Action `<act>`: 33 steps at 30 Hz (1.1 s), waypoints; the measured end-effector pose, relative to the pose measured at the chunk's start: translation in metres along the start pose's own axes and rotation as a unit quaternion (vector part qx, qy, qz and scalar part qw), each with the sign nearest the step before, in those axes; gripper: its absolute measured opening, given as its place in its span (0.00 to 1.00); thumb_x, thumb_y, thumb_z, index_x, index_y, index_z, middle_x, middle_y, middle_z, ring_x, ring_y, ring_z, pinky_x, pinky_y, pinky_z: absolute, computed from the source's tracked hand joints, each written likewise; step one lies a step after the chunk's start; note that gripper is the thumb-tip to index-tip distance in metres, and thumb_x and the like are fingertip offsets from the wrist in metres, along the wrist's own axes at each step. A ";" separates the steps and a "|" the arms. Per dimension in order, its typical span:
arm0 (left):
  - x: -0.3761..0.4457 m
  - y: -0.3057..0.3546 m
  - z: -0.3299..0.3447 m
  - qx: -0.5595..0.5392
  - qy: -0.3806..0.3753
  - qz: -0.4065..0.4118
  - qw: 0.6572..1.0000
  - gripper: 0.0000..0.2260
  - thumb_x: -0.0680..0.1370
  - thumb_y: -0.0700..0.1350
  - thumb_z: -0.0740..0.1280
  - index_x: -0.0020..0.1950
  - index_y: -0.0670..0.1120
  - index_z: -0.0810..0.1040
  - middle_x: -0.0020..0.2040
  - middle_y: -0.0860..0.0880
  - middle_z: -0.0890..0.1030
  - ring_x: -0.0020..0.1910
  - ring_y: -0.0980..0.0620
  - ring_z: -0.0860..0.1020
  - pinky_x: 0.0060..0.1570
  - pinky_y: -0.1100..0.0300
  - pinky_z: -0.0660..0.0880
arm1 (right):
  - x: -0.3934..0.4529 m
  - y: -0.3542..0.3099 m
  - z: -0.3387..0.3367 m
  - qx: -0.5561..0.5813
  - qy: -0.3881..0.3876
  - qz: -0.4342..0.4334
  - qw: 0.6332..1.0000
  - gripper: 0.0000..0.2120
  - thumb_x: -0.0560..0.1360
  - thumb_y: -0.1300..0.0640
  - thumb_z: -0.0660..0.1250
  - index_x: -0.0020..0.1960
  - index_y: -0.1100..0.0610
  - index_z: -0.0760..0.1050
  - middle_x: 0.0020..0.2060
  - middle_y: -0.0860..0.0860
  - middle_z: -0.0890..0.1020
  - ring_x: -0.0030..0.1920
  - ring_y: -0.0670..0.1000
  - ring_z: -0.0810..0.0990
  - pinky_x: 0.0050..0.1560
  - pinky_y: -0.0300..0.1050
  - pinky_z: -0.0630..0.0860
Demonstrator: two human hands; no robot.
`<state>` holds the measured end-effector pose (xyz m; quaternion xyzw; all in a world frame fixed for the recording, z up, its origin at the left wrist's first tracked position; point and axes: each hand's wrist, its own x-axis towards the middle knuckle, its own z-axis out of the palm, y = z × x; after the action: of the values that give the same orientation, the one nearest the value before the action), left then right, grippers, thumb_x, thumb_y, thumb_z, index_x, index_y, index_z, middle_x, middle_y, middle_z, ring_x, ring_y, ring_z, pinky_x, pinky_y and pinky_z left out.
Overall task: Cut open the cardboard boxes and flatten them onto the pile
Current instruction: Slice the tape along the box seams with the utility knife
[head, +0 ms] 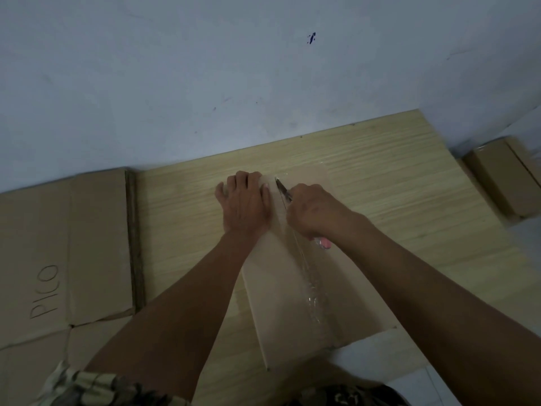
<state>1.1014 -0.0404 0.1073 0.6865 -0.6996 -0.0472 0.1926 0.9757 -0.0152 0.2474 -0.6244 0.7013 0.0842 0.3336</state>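
Noting layout: flattened pile (58, 244) lies left, marked "PICO"; the box (292, 288) sits centre on the wood surface (409, 215), taped seam running away from you. Your left hand (246, 200), fingers flat, presses beside the seam; your right hand (310, 212) grips the cutter (282, 190), blade at the far end.

Box (281, 288) under hands: plain tan, clear glossy tape (310, 285) on seam. Cutter handle (324, 244) pink. Surface (395, 218) pale wood grain. Flattened pile (58, 244) left of hands: brown, "PICO" lettering. Wall (205, 68) white-blue.
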 end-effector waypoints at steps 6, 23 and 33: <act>-0.002 0.000 0.000 0.000 0.013 0.004 1.000 0.14 0.81 0.51 0.61 0.61 0.46 0.77 0.58 0.44 0.77 0.58 0.42 0.73 0.66 0.40 0.64 | -0.002 0.006 -0.001 -0.011 -0.019 -0.001 1.000 0.07 0.76 0.67 0.61 0.52 0.59 0.69 0.43 0.57 0.72 0.36 0.57 0.79 0.35 0.47 0.77; -0.048 0.010 -0.006 -0.020 -0.066 0.048 0.996 0.30 0.83 0.52 0.44 0.79 0.36 0.64 0.80 0.39 0.62 0.80 0.42 0.59 0.78 0.47 0.54 | -0.010 0.024 0.011 -0.012 -0.036 0.006 0.999 0.08 0.71 0.71 0.62 0.49 0.67 0.76 0.35 0.65 0.83 0.28 0.62 0.84 0.32 0.52 0.84; -0.048 0.010 -0.007 -0.014 -0.068 0.050 0.996 0.31 0.82 0.53 0.44 0.78 0.36 0.64 0.80 0.39 0.63 0.80 0.42 0.60 0.78 0.47 0.56 | -0.027 0.031 0.010 -0.028 -0.052 0.006 0.998 0.07 0.72 0.70 0.60 0.48 0.67 0.75 0.36 0.65 0.84 0.25 0.61 0.82 0.32 0.49 0.83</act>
<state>1.0933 0.0087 0.1076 0.6427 -0.7441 -0.0939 0.1560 0.9506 0.0182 0.2459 -0.6239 0.6843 0.1380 0.3514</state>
